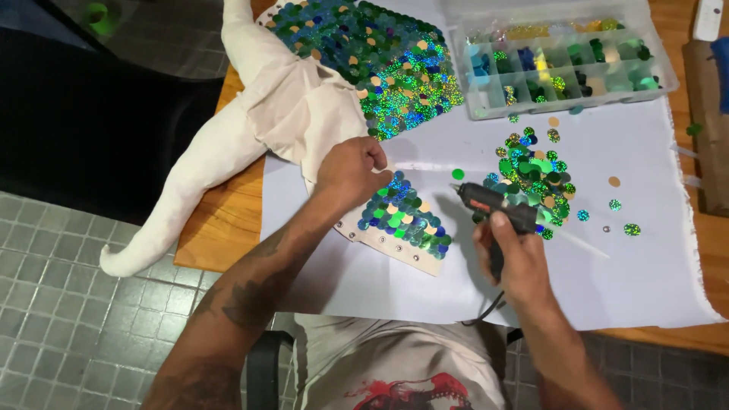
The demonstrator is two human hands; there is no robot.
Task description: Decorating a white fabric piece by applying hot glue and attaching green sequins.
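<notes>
My right hand (510,254) has its grip closed round the handle of the black glue gun (497,206), nozzle aimed toward 9 o'clock, cord trailing toward 6 o'clock. My left hand (351,171) is curled nearly to a fist and presses down on the cream fabric piece (304,114), at the top edge of the small sequin patch (402,216); whether its grip pinches a sequin I cannot tell.

Step in hand, as I judge it: gluing round sequins onto the cloth in overlapping, scale-like rows. The nozzle stands just beside the patch, at its 3 o'clock. The next move would call for a small glue dot at the row's open edge and a disc seated before the glue sets.

Materials: sequins are flat, round, holographic, in green, blue and gold. A loose sequin pile (535,178) lies at 12 o'clock of the gun on the white paper sheet (607,281). The clear compartment box (562,64) sits at 1 o'clock on the wooden desk (220,228). The fabric is matte and soft, with stuffed limbs.
</notes>
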